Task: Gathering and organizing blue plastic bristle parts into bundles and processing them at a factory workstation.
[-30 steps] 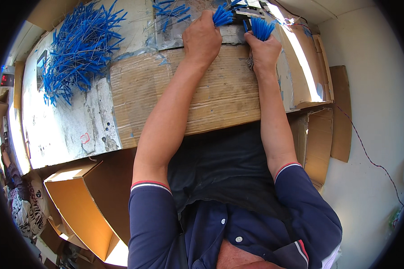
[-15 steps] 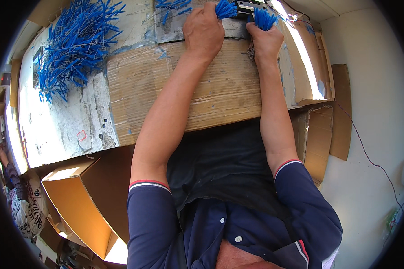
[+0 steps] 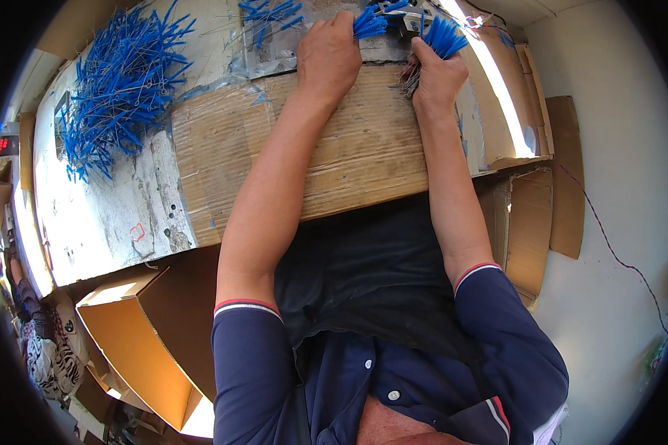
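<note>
Both arms are stretched out to the far edge of the bench. Compared with a moment ago the two fists sit a little further apart, and the right-hand bundle now fans up and out toward the far right rather than sitting tight beside the small metal fixture between the hands. To my eye that looks like the bundles being worked at or drawn off that fixture, though the contact point itself is too small to make out.

The left hand is curled shut around a bunch of blue sticks; their blue tips poke out to the right of the knuckles, long axis running roughly left to right toward the fixture. The right hand is likewise clenched, gripping a second blue bundle whose blue ends splay toward the far right, while thin bare wire ends stick out near its thumb side, so this bundle's long axis slants from near-left to far-right.

Both wrists rest on a worn sheet of corrugated cardboard laid over the whitish bench. A big loose heap of the same blue pieces lies at the far left, well apart from the hands, with a smaller scatter far centre. An open cardboard box stands below the bench at near left.
</note>
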{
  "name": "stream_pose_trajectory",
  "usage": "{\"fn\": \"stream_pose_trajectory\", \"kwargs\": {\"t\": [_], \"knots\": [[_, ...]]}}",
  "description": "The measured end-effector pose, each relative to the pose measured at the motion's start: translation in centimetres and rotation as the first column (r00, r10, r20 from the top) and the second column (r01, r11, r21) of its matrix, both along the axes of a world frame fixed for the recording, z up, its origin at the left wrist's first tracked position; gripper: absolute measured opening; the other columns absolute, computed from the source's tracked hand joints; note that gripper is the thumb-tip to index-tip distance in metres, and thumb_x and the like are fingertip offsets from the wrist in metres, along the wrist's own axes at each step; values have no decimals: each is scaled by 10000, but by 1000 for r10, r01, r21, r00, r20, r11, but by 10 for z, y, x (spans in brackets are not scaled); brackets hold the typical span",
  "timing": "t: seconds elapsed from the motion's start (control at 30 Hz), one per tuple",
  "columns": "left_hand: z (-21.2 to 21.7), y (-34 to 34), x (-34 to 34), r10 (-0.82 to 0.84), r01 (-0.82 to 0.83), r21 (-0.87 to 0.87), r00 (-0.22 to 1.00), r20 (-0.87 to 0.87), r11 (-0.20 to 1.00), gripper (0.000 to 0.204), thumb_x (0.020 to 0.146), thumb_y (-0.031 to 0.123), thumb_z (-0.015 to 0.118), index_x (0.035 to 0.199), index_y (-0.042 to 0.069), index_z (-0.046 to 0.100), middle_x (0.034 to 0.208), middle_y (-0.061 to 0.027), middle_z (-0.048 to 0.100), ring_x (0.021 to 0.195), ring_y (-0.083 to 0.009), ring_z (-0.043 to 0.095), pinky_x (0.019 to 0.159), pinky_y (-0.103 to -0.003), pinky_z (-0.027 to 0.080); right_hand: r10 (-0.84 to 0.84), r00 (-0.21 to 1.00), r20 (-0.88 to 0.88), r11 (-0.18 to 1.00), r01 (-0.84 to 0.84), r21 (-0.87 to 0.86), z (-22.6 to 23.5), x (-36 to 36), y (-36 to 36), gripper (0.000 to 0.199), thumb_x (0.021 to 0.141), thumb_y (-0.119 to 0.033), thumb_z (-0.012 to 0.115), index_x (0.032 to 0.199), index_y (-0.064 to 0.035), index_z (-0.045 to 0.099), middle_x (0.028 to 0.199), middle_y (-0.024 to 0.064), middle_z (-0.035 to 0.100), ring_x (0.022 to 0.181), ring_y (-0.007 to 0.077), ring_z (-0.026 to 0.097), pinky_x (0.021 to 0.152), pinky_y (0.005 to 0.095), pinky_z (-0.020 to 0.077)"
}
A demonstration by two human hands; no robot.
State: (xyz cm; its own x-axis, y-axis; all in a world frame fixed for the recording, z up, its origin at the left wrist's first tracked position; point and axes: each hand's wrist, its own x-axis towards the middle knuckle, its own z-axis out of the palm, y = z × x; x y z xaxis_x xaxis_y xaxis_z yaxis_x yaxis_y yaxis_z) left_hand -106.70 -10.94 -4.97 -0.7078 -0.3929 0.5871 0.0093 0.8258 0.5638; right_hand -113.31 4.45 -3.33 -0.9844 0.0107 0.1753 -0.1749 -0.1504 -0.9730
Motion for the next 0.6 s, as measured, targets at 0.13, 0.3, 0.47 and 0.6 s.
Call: {"fn": "stream_pose_trajectory", "kwargs": {"t": [0.13, 0.3, 0.47, 0.6], "knots": [[0, 0, -1, -4, 4, -11, 1000, 30, 1000, 220, 856, 107, 695, 1064, 78, 629, 917, -160, 682, 887, -384, 648, 773, -511, 508, 13, 1000, 23, 999, -12, -41, 5, 5, 1, 121, 837, 0, 771, 906, 28, 675, 690, 85, 667, 493, 158, 609, 434, 299, 488], [-3, 0, -4, -9, 8, -77, 1000, -15, 997, 203, 841, 99, 677, 1036, 66, 632, 893, -148, 684, 892, -366, 653, 777, -505, 514, 55, 998, 12, 998, -55, 10, 2, 5, 3, 123, 814, -28, 767, 855, 33, 669, 668, 58, 652, 494, 128, 594, 441, 290, 481], [2, 1, -1, 71, -70, -18, 996, 47, 997, 201, 858, 109, 663, 1052, 68, 627, 922, -150, 700, 906, -373, 667, 772, -507, 517, 79, 997, -5, 992, -79, 102, 5, 8, 6, 108, 808, -23, 760, 858, 33, 681, 703, 62, 669, 501, 127, 594, 452, 290, 491], [-1, -1, -1, 124, -123, 55, 992, -21, 991, 220, 875, 124, 662, 1087, 76, 626, 944, -157, 712, 911, -385, 678, 763, -509, 518, 32, 999, -4, 997, -32, 72, 9, 10, 6, 128, 793, -17, 759, 897, 27, 701, 760, 65, 683, 523, 123, 593, 459, 289, 503]]}}
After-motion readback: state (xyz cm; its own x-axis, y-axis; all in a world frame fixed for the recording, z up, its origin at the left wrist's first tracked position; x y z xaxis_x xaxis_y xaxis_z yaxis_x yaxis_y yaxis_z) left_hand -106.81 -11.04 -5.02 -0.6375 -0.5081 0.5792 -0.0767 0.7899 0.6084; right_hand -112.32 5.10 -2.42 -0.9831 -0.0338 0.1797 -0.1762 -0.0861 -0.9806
